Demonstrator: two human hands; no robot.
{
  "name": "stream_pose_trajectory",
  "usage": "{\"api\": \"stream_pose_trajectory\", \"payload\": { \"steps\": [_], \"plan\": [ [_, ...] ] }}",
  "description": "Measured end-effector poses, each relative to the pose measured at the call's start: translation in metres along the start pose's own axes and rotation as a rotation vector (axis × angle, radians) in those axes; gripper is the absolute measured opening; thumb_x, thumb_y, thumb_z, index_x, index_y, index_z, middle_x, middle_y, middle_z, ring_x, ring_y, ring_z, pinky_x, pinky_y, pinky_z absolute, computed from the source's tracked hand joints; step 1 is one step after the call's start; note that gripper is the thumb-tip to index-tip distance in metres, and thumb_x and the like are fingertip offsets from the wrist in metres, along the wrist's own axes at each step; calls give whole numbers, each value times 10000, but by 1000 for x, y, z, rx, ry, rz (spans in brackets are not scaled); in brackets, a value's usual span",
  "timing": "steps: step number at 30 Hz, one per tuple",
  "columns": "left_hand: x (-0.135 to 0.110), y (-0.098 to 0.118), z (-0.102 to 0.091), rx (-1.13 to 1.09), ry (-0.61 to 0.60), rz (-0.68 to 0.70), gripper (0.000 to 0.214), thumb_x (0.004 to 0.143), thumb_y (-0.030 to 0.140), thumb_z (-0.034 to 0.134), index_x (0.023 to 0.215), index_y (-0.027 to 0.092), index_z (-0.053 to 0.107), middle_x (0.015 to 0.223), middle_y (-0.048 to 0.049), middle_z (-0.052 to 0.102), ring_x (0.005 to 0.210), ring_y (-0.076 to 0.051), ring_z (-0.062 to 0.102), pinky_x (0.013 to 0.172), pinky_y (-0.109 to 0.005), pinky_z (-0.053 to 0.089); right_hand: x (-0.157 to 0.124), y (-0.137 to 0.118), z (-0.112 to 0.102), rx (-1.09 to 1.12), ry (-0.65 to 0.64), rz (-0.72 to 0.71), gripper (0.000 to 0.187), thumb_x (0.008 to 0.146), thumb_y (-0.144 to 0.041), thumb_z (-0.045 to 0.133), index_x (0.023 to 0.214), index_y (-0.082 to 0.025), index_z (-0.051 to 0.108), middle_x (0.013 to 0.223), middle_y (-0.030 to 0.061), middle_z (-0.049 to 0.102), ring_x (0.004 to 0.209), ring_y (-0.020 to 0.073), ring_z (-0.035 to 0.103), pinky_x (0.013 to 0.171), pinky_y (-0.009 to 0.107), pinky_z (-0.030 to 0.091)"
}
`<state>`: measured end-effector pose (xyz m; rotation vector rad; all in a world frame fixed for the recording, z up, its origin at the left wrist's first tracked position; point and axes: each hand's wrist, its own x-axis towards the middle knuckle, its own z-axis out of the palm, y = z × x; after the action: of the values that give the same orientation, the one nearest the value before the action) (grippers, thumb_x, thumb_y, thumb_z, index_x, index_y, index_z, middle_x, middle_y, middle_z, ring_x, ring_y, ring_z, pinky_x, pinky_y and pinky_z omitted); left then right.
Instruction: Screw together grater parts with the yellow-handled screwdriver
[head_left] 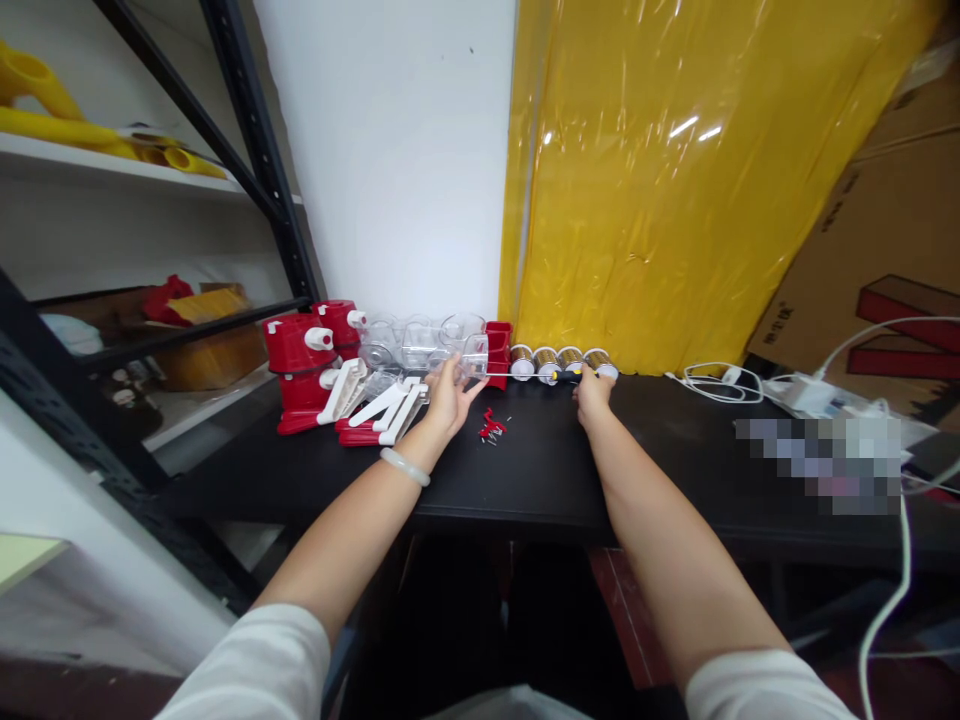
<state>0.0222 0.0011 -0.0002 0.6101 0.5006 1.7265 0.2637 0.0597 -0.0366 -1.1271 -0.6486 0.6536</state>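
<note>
My left hand (448, 398) is around a clear plastic container (474, 352), thumb and fingers partly spread along its near side. My right hand (592, 393) grips the dark handle of a screwdriver (564, 377), which has yellow bands. Its thin metal shaft points left, and the tip ends close to the container and my left fingers. Below, on the black table, lies a small pile of red parts and screws (492, 428). White and red crank-like handles (397, 412) rest beside my left wrist. Behind my right hand are several silver drums (547, 362) with white rims.
Red plastic housings (296, 360) stand stacked at the left, with more clear containers (386, 340) along the wall. A red part (497, 345) sits beside the drums. White cables and a power strip (814, 395) lie at the right, near a cardboard box (877, 230). A black-framed shelf (259, 150) borders the left.
</note>
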Motion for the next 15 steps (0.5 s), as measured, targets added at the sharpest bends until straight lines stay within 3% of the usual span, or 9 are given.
{"api": "stream_pose_trajectory", "payload": {
  "steps": [3, 8, 12, 15],
  "plan": [
    [1, 0, 0, 2, 19, 7, 351, 695, 291, 777, 891, 226, 493, 940, -23, 622, 932, -201, 635, 946, -590, 502, -3, -4, 3, 112, 17, 87, 210, 824, -302, 599, 995, -219, 512, 749, -35, 590, 535, 98, 575, 429, 179, 408],
    [1, 1, 0, 7, -2, 7, 318, 696, 301, 762, 885, 223, 518, 876, -6, 616, 867, -176, 633, 952, -566, 506, -5, -13, 3, 274, -10, 218, 80, 871, -208, 429, 926, -226, 483, 756, -45, 623, 607, 80, 636, 550, 187, 512],
    [-1, 1, 1, -5, -21, 11, 308, 686, 296, 763, 854, 217, 517, 847, 1, 609, 844, -172, 630, 948, -565, 509, -4, -15, 2, 299, 0, 262, 211, 941, -394, 364, 875, -233, 483, 716, -34, 632, 616, 116, 664, 546, 231, 537],
    [-1, 2, 2, -14, -2, 12, 301, 685, 286, 763, 852, 218, 522, 847, -1, 608, 855, -174, 625, 954, -563, 507, -2, -10, -1, 153, 59, 195, 334, 918, -539, 424, 816, -231, 505, 633, -30, 580, 567, 133, 636, 494, 224, 498]
  ]
}}
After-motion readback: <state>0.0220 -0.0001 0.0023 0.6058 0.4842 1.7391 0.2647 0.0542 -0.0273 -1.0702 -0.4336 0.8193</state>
